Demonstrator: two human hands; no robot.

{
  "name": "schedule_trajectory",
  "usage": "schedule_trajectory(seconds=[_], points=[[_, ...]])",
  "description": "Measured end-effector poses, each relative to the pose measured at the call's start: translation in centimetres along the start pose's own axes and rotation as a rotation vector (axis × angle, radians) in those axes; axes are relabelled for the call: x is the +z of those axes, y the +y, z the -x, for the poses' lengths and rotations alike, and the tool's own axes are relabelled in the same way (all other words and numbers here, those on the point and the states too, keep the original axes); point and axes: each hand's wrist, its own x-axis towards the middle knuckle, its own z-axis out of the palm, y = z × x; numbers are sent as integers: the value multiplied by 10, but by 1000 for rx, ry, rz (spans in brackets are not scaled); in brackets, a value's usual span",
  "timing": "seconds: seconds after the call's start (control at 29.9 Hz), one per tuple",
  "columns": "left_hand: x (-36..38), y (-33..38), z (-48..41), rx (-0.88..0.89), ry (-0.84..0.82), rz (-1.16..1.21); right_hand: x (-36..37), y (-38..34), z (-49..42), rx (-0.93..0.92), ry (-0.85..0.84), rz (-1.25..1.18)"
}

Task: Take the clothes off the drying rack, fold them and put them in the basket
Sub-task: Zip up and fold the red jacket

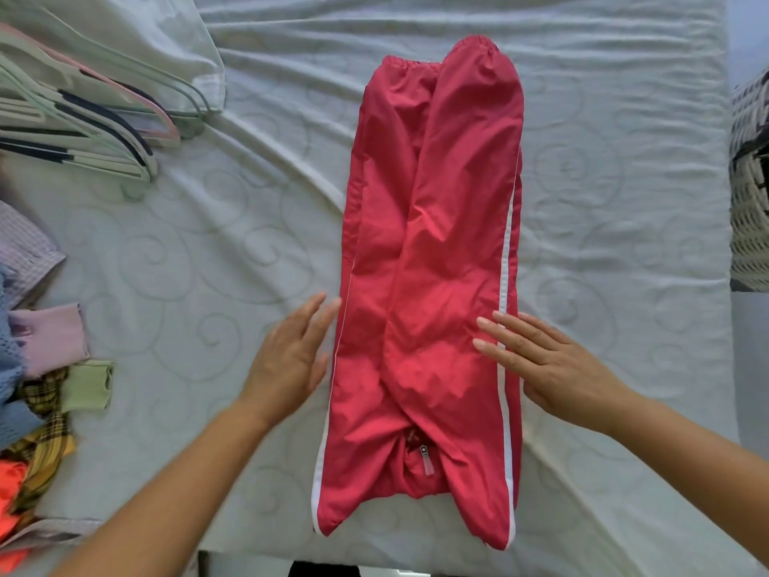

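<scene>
Neither hand grips anything: both lie flat with fingers straight and apart. The right hand (541,364) rests its fingertips on the red garment (432,264), across the white stripe (505,260) on that side. The left hand (291,360) is blurred at the opposite edge, and I cannot tell if it touches the cloth. Between the hands the garment lies on the bed (208,243) as a long narrow strip, with its cuffed ends far from the palms and the zipper pull (424,460) close to the wrists.

The step in hand looks like smoothing before the crosswise fold. Press out the puffed middle first, as this slick fabric probably traps air and slides. Then pinch both near corners evenly and carry them toward the cuffs. Beyond the right hand stands the basket (749,193). Beyond the left lie the hangers (83,118) and a heap of clothes (37,368).
</scene>
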Motion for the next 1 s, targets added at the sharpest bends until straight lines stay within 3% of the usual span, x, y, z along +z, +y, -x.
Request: schedule_trajectory(seconds=[0.07,0.17,0.3,0.47,0.53,0.6,0.7,0.77,0.84,0.9,1.0], points=[[-13,-15,-16,391,-172,-284,0,6,1,-60,-4,4],[-26,-13,-45,672,-232,-459,0,11,-5,-103,-65,-37],[-11,-7,-66,822,-260,-483,9,14,-5,-117,-149,-19],[1,-10,-61,774,-323,-416,11,12,1,-23,-175,-113],[-4,-13,-56,722,-296,-386,9,6,8,34,-109,-206],[-5,-11,-46,543,-230,-188,5,-2,9,276,48,-432],[-2,15,-29,-134,-107,539,5,-26,-9,923,320,-936],[6,36,-25,-564,-23,890,13,-42,-25,1122,333,-1081],[14,49,-24,-757,7,1002,17,-56,-36,1100,299,-1078],[17,53,-25,-795,-19,1017,15,-61,-36,1044,307,-1072],[14,49,-22,-645,-82,980,-3,-60,-26,904,314,-945]])
